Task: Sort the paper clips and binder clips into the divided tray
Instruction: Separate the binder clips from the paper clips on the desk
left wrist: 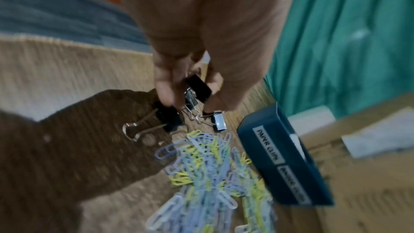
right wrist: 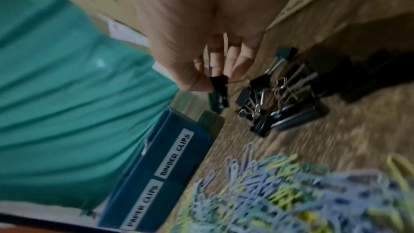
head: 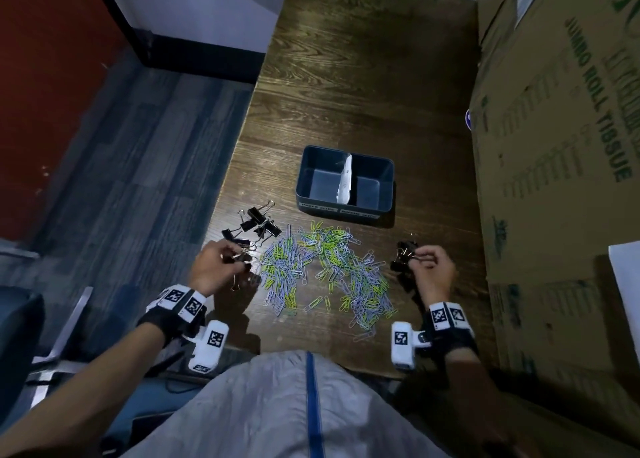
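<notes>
On the bench (head: 363,76), the blue divided tray (head: 346,211) sits at twelve o'clock of the paper clips (head: 325,270). The left hand (head: 214,267), at nine o'clock, pinches a black binder clip (left wrist: 198,88); the right hand (head: 433,267), at three, pinches another binder clip (right wrist: 218,82).

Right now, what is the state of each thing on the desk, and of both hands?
divided tray: upright, both compartments empty.
white divider: standing inside the tray, leaning slightly.
paper clips: loose, scattered on the desk, unsorted.
binder clips: closed, lying in a group on the desk.
left hand: pinching black binder clips.
right hand: pinching a black binder clip.
</notes>
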Tool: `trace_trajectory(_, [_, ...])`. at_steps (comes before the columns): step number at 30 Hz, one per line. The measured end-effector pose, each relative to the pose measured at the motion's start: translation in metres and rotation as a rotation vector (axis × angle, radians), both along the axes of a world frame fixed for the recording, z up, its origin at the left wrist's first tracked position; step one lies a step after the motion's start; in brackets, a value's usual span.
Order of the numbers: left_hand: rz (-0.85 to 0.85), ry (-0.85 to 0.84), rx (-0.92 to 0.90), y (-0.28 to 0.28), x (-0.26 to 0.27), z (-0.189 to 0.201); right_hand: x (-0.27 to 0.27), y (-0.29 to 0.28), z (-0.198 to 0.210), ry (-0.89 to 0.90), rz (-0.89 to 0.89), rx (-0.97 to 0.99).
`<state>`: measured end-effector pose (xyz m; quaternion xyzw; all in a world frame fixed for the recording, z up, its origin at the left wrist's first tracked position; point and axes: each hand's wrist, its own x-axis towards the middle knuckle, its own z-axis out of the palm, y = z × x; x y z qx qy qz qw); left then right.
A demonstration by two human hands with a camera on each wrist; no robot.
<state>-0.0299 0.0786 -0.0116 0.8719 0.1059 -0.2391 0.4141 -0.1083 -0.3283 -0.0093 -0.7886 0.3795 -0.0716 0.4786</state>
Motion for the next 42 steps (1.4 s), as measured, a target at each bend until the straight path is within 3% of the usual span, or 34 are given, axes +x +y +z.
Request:
trace_trajectory(2, [-0.074, -0.029, 0.272, 0.009, -0.001, -0.003, 0.0, -0.011, -0.008, 0.063, 0.024, -0.171])
trace_trajectory(7, [-0.167, 0.0, 0.438, 0.019, -0.012, -0.016, -0.007, -0.013, -0.021, 0.214, 0.135, -0.346])
trace_trajectory(13, [-0.371, -0.132, 0.488, 0.026, -0.021, -0.025, -0.018, -0.012, -0.027, 0.282, 0.183, -0.312])
trace_trajectory(18, [-0.522, -0.308, 0.62, 0.015, -0.027, -0.015, -0.03, -0.007, -0.024, 0.2, 0.23, -0.415])
trace_trajectory(21, [-0.686, -0.403, 0.51, -0.004, -0.033, -0.012, -0.043, 0.005, -0.02, 0.164, 0.319, -0.386])
trace_trajectory(24, [-0.82, -0.291, 0.426, -0.024, -0.042, -0.015, -0.057, 0.012, -0.023, 0.228, 0.54, -0.304])
trace_trajectory(27, [-0.797, -0.15, 0.472, -0.039, -0.047, -0.019, -0.068, 0.015, -0.027, 0.439, 0.625, -0.257])
trace_trajectory(30, [-0.785, -0.155, 0.457, -0.055, -0.051, -0.018, -0.078, 0.026, -0.029, 0.603, 0.592, -0.191])
trace_trajectory(34, [-0.908, -0.172, 0.411, -0.075, -0.054, -0.015, -0.073, 0.049, -0.036, 0.585, 0.586, -0.211])
trace_trajectory(37, [-0.918, -0.295, 0.359, -0.083, -0.052, -0.012, -0.06, 0.065, -0.039, 0.542, 0.641, -0.194])
trace_trajectory(39, [-0.841, -0.355, 0.379, -0.085, -0.048, -0.013, -0.055, 0.068, -0.039, 0.525, 0.675, -0.185])
trace_trajectory(42, [-0.665, -0.239, 0.429, -0.084, -0.037, -0.019, -0.052, 0.064, -0.034, 0.512, 0.662, -0.193])
